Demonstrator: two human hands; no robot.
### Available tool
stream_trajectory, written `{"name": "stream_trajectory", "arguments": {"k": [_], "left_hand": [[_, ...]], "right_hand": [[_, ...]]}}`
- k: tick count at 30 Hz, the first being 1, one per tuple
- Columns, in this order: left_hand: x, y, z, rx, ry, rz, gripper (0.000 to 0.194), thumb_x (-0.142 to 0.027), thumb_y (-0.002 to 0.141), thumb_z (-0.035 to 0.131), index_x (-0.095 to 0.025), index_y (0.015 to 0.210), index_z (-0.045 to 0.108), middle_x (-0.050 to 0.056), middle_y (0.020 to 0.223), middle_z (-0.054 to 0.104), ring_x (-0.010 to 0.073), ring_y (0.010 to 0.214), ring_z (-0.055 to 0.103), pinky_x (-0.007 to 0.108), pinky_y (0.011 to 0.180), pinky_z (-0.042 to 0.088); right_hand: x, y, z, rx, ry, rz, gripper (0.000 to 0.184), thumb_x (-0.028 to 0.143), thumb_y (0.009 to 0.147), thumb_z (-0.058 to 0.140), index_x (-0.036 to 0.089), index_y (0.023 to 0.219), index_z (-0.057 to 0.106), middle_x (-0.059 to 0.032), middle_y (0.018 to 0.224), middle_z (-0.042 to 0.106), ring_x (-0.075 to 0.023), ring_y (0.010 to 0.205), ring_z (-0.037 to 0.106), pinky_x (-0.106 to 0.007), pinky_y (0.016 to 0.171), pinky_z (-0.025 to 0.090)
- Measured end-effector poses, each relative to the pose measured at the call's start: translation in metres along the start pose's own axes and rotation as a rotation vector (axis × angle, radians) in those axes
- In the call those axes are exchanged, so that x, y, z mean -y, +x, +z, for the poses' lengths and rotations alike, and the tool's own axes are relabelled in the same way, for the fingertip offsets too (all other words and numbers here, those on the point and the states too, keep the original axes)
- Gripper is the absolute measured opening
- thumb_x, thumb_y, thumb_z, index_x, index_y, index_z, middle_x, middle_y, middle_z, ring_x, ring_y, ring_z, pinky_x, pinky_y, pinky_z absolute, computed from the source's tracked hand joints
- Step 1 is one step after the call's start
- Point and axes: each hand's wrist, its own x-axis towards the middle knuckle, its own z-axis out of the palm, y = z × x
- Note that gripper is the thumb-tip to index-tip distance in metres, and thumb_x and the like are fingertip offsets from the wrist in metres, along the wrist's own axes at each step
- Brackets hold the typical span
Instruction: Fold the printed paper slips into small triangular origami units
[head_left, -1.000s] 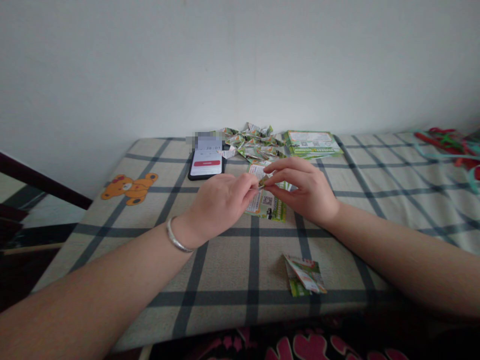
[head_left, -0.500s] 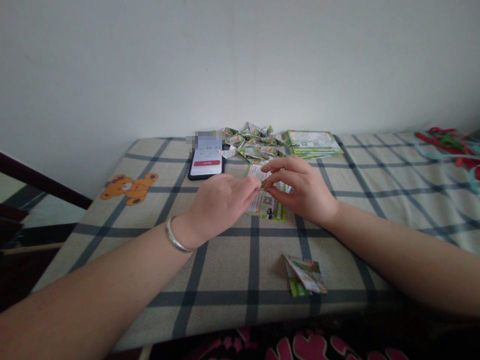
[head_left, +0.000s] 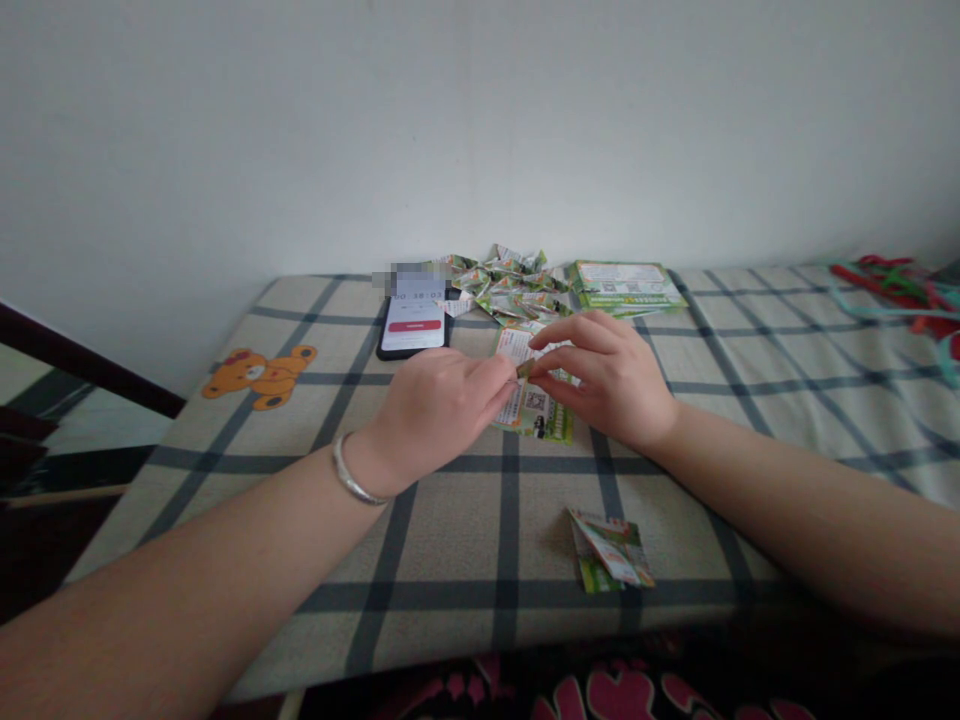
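Left hand and right hand together pinch a small greenish paper, seemingly unfinished, mid-frame, with green-and-white folded papers apparently done at upper centre and a half-folded printed leaflet lower right of centre.

Tablecloth between the forearms offers room around a folded paper.

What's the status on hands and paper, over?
Left hand and right hand pinching a small piece, mostly hidden. Printed sheet beneath, partly covered. Folded paper on the near side, apart from both hands.
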Motion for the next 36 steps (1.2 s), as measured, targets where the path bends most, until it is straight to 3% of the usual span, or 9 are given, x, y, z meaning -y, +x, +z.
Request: {"name": "stream_trajectory", "arguments": {"k": [9,16,22,30,36], "left_hand": [[-0.0012,0.0011,-0.0014,-0.011,0.003,0.009,0.020,-0.025,0.095,0.048,-0.017,0.078,0.057,0.001,0.064,0.065,0.0173,0.060,0.062,0.029,0.054,0.040],[-0.0012,0.0010,-0.0013,0.003,0.016,0.004,0.019,-0.024,0.095,0.049,-0.017,0.079,0.057,0.001,0.065,0.066,0.0185,0.060,0.064,0.030,0.053,0.040],[-0.0009,0.0003,0.0005,0.001,0.048,-0.010,0.018,-0.027,0.095,0.050,-0.017,0.082,0.057,0.001,0.065,0.066,0.0192,0.059,0.064,0.030,0.052,0.038],[-0.0008,-0.0007,0.0008,0.005,0.032,-0.038,0.013,-0.030,0.095,0.053,-0.018,0.092,0.058,0.000,0.065,0.065,0.0189,0.059,0.063,0.029,0.051,0.035],[-0.0006,-0.0004,0.0020,0.000,-0.019,-0.027,0.010,-0.028,0.094,0.054,-0.018,0.095,0.057,0.000,0.067,0.066,0.0186,0.059,0.063,0.029,0.051,0.033]], "right_hand": [[0.0020,0.0016,0.0001,0.037,-0.027,0.000,0.007,0.024,0.088,0.062,0.023,0.083,0.066,-0.0041,0.101,0.070,-0.0208,0.090,0.059,-0.038,0.077,0.047],[0.0001,0.0014,0.0003,-0.014,-0.007,0.000,0.011,0.028,0.087,0.065,0.021,0.079,0.066,-0.0043,0.095,0.070,-0.0209,0.088,0.060,-0.037,0.077,0.048],[0.0002,0.0019,-0.0004,-0.021,0.027,0.077,0.012,0.024,0.084,0.068,0.020,0.074,0.062,-0.0055,0.093,0.070,-0.0209,0.087,0.061,-0.036,0.078,0.048],[0.0014,0.0005,0.0037,0.055,0.138,0.261,0.014,0.026,0.081,0.070,0.018,0.092,0.065,-0.0041,0.084,0.070,-0.0197,0.081,0.063,-0.033,0.074,0.047],[0.0004,0.0011,0.0063,0.102,0.210,0.197,0.010,0.025,0.085,0.067,0.020,0.092,0.070,-0.0030,0.084,0.073,-0.0181,0.081,0.062,-0.032,0.076,0.045]]}}
